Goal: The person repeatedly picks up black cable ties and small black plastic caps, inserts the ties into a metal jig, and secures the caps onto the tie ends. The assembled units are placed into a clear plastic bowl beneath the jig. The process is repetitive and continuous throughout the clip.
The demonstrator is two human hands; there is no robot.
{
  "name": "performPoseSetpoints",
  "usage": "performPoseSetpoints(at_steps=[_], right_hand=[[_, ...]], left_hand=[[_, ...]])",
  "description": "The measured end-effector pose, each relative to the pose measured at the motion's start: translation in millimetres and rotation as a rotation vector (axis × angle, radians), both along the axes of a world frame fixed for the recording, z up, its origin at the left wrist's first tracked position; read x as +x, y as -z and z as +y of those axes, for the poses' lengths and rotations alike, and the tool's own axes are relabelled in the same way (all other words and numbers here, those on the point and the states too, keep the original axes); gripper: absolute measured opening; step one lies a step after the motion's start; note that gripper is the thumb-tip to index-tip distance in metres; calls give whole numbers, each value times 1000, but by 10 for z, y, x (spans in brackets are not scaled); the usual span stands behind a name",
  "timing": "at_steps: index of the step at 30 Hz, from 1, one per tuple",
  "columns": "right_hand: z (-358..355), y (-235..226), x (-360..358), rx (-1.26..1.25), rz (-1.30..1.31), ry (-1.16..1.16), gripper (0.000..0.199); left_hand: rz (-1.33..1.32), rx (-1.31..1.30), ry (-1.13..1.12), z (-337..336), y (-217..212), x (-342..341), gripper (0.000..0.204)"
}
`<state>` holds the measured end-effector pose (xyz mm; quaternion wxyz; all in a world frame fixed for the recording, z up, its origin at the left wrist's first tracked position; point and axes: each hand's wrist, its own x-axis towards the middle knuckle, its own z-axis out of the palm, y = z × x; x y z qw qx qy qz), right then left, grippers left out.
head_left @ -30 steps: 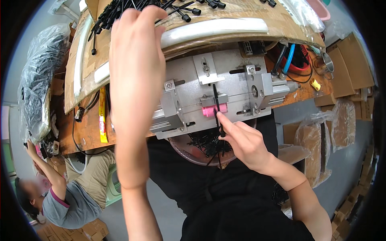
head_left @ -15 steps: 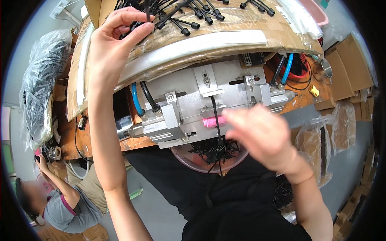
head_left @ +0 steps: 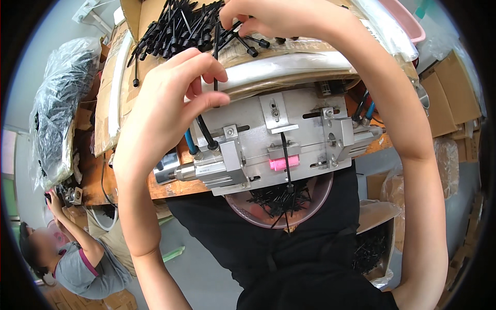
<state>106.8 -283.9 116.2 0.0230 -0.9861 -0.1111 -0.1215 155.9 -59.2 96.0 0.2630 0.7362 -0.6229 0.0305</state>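
My left hand (head_left: 173,95) is over the near edge of a cardboard surface, its curled fingers closed on a thin black rod (head_left: 216,51) standing upright. Farther back, my right hand (head_left: 268,19) reaches to the pile of black rods with capped ends (head_left: 178,31); its fingers are curled among them, and what they grip is partly hidden. Below both hands lies a metal fixture (head_left: 253,116) with a cylinder at each side. One black rod (head_left: 286,155) rests across its middle, beside a bright pink piece (head_left: 284,163).
A round translucent bowl (head_left: 323,199) with black pieces stands under the fixture's front edge. Blue and black hoses (head_left: 190,142) rise from the cylinders. At far left, another person (head_left: 90,268) works. Cardboard boxes (head_left: 454,93) stand at right; a plastic-wrapped bundle (head_left: 62,108) at left.
My right hand has gone from the middle of the fixture up to the rod pile. My left hand has come nearer and right with a rod. The view has shifted slightly.
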Motion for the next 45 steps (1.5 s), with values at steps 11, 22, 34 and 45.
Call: performPoseSetpoints(at_steps=[11,22,34,45], right_hand=[[-308,119,9,256,-559,-75,28],[-105,-54,-1190,1329,-511,268,31],[22,401,-1935,1340,-521,77,29],[989,1261,-2214,696,-461,257,65]], left_hand=[[-330,-138,-240,112,374,-471,43],[-446,-308,-296,253,704,-901,52],[-146,108,-310,168,1291,-1795,73],[-41,59,-211,103,870,-1485,67]])
